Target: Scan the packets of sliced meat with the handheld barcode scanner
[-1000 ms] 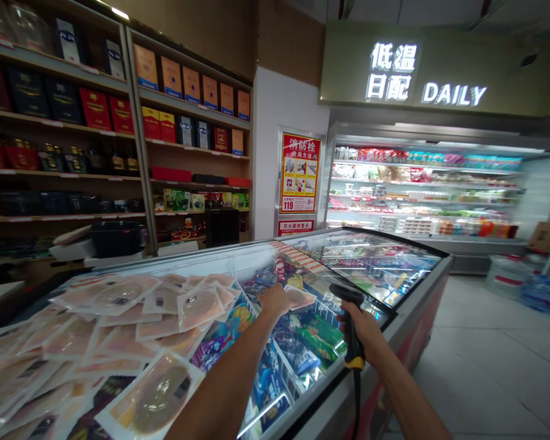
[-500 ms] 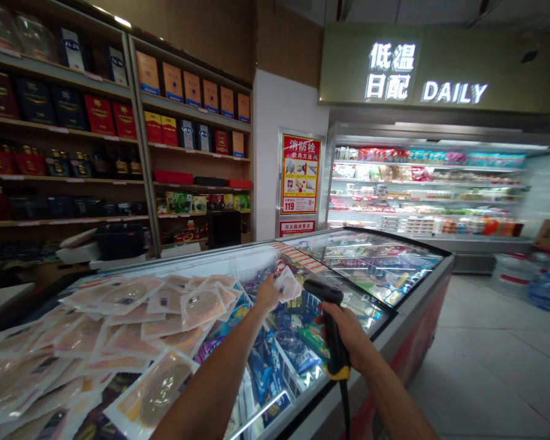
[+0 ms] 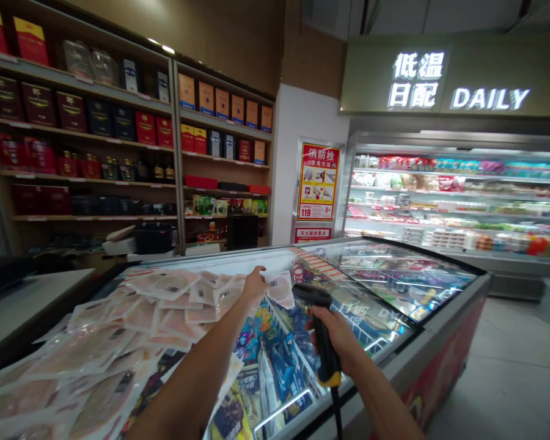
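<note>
My left hand (image 3: 255, 285) reaches out over the freezer and pinches the left edge of a flat clear-and-white plastic packet (image 3: 280, 289), whose face is turned towards me. My right hand (image 3: 337, 336) is wrapped round the grip of a black and yellow barcode scanner (image 3: 324, 345), its head close to the right side of that packet. A cable hangs from the scanner's base. To the left, many similar flat packets (image 3: 132, 315) lie in an overlapping heap on the freezer top, and my left forearm passes over the near ones.
Under the freezer's glass lid (image 3: 371, 311) are colourful frozen-food bags (image 3: 275, 366). Behind stand shelves of boxed bottles (image 3: 123, 122), a red and yellow fire-hydrant poster (image 3: 318, 183) and a lit refrigerated display (image 3: 458, 195). A white counter (image 3: 41, 305) is at the left.
The view has turned left, so the scene shifts right. My left hand has swung left relative to the freezer, with the packet now showing more of its face. The scanner stays in my right hand.
</note>
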Demonstrator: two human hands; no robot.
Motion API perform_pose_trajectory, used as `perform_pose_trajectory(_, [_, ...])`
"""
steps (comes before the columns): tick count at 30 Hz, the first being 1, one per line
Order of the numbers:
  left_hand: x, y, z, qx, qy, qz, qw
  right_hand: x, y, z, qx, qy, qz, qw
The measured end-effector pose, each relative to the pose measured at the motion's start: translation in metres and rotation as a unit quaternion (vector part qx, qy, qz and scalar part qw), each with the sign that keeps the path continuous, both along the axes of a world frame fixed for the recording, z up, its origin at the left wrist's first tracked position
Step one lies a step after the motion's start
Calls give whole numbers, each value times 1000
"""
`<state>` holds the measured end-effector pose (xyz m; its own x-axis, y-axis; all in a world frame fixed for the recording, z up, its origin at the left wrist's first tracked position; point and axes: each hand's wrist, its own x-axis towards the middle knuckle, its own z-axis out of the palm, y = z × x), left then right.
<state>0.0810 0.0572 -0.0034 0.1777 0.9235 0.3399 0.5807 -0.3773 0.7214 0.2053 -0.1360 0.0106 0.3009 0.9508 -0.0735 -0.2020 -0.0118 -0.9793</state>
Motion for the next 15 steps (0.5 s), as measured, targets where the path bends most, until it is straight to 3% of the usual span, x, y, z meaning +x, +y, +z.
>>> perform_pose_trajectory(6, [-61,3,12,41,60,80,994,-7,9,3,7,11,-11,1000])
perform_pose_trajectory(11, [-108,-4,24,149,114,120,975,-27,20,6,-1,17,5,1000])
perform_pose_trajectory(13, [-111,-15,23,173,95,103,975,-40,27,6,-7,16,8,1000])
perform_pose_trajectory(15, [-101,-30,19,136,34,19,990,-53,37,7,-7,18,13,1000])
